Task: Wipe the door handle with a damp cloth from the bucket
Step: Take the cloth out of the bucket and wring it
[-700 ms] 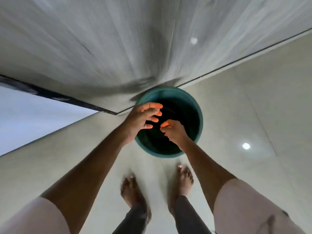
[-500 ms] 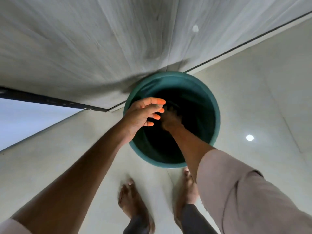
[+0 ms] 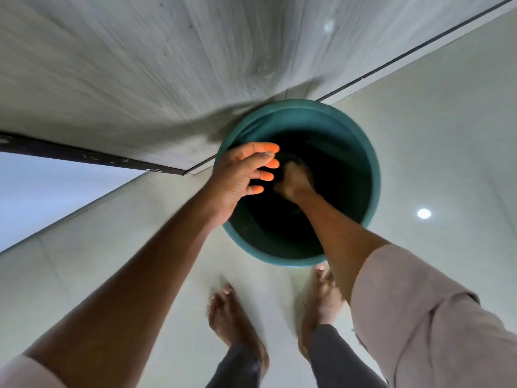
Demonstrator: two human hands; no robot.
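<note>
A round teal bucket (image 3: pixel 361 152) stands on the pale floor against the foot of a grey wood-grain door (image 3: pixel 167 65). Its inside is dark and no cloth shows in it. My left hand (image 3: pixel 243 175) hovers over the bucket's left rim with its fingers spread and nothing in it. My right hand (image 3: pixel 293 182) reaches down deep inside the bucket, dim in the shadow; its fingers point down and I cannot make out whether they hold anything. The door handle is out of view.
My two bare feet (image 3: pixel 232 317) stand on the glossy tiled floor (image 3: pixel 419 121) just in front of the bucket. A dark door edge (image 3: pixel 84 156) runs along the left, with a pale wall (image 3: pixel 42 191) below it. A light reflection (image 3: pixel 423 213) shines on the floor at right.
I have bent closer, so the bucket looks larger. My right hand has gone from above the rim down into the bucket. My left hand stays spread over the left rim.
</note>
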